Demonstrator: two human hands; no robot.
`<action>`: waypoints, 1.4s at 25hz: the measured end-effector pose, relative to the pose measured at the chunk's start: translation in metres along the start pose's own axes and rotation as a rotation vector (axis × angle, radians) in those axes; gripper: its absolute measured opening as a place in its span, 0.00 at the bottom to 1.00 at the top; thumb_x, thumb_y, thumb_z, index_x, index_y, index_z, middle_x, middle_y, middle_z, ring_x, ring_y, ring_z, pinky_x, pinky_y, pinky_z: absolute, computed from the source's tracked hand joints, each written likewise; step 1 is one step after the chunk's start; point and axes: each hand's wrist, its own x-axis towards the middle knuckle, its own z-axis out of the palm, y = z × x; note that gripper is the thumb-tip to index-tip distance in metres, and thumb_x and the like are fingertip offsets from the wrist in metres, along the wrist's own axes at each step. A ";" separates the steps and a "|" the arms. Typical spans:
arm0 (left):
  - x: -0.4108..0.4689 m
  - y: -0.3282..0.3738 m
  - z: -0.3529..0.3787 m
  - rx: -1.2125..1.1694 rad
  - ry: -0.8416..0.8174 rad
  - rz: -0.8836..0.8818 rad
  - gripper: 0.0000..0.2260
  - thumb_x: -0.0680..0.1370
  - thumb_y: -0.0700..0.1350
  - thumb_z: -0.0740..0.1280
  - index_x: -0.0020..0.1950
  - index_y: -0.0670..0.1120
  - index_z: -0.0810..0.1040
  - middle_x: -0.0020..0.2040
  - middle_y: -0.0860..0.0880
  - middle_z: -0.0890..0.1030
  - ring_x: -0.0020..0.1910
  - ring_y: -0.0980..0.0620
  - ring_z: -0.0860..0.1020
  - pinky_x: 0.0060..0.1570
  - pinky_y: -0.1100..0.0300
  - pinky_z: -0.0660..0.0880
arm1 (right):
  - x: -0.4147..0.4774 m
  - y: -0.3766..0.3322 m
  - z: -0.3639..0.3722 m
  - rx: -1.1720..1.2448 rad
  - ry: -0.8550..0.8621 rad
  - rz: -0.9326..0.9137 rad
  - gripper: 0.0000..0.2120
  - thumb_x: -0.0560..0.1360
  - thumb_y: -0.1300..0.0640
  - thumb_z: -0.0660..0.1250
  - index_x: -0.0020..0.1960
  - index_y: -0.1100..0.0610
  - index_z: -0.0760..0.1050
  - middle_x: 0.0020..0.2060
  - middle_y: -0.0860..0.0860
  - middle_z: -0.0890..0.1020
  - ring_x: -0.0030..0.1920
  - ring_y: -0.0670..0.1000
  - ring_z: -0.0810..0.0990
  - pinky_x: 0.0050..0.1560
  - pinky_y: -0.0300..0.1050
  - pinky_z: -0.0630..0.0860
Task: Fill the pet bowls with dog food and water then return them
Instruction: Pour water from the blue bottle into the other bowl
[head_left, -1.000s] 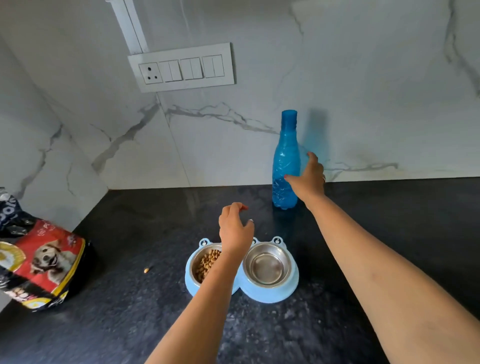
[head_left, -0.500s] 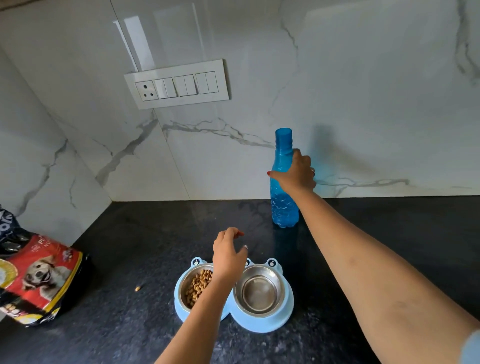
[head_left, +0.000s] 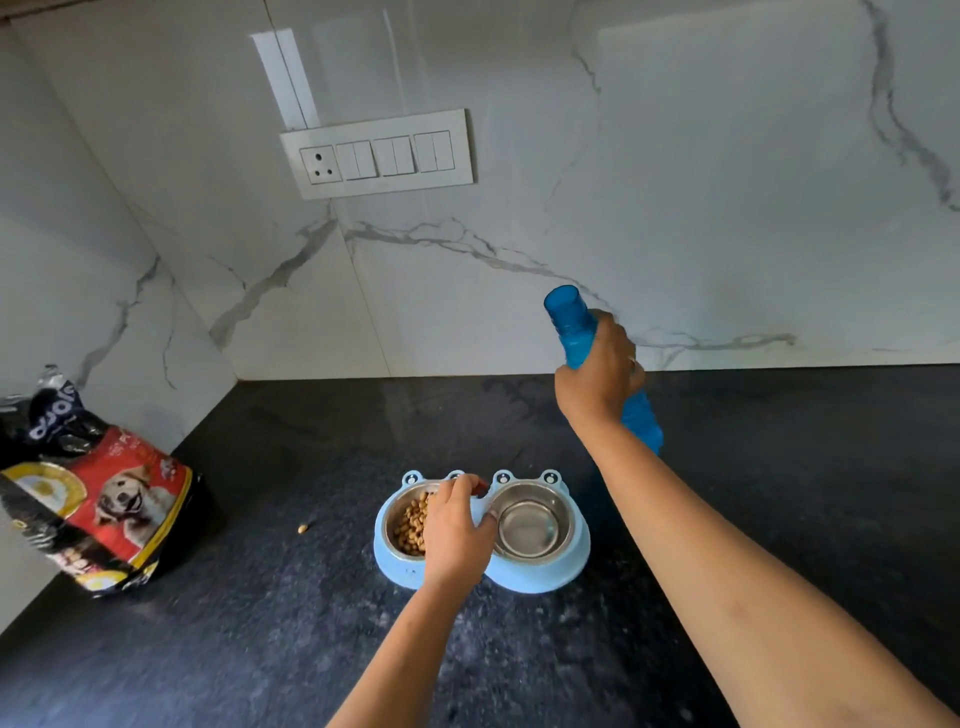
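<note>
A light-blue double pet bowl stand (head_left: 569, 569) sits on the black counter. Its left steel bowl (head_left: 408, 525) holds brown kibble. The right steel bowl (head_left: 532, 525) is empty and dry. My left hand (head_left: 457, 530) is down on the middle of the stand, fingers curled over the bridge and thumb at the right bowl's rim. My right hand (head_left: 597, 374) grips a blue plastic water bottle (head_left: 569, 322) around its upper body. The bottle is off the counter and tilted, with its capped top leaning up and left.
A red and black dog food bag (head_left: 104, 493) lies open at the counter's left edge. One loose kibble (head_left: 302, 528) lies between the bag and the bowls. A white switch panel (head_left: 379, 153) is on the marble wall behind.
My right hand closed around the bottle, lifted it off the counter and tilted it. My left hand dropped from hovering onto the middle of the bowl stand.
</note>
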 end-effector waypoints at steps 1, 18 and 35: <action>-0.007 -0.006 0.001 0.033 0.005 0.002 0.14 0.76 0.42 0.68 0.61 0.47 0.74 0.60 0.50 0.76 0.60 0.49 0.71 0.59 0.57 0.66 | -0.009 0.001 -0.008 -0.057 -0.006 -0.021 0.29 0.66 0.71 0.65 0.65 0.54 0.69 0.59 0.51 0.76 0.63 0.55 0.72 0.68 0.57 0.61; -0.054 -0.035 0.014 0.326 -0.094 0.086 0.32 0.79 0.65 0.45 0.80 0.53 0.47 0.81 0.52 0.51 0.80 0.50 0.48 0.75 0.51 0.38 | -0.110 0.060 -0.051 -0.713 -0.102 -0.269 0.27 0.63 0.67 0.73 0.59 0.52 0.74 0.53 0.51 0.81 0.58 0.57 0.76 0.62 0.60 0.61; -0.054 -0.038 0.003 0.502 -0.264 0.171 0.31 0.81 0.64 0.45 0.78 0.58 0.35 0.80 0.50 0.38 0.78 0.48 0.35 0.73 0.48 0.34 | -0.139 0.091 -0.035 -0.840 -0.217 -0.376 0.19 0.62 0.64 0.77 0.51 0.52 0.78 0.44 0.50 0.81 0.52 0.55 0.79 0.60 0.58 0.59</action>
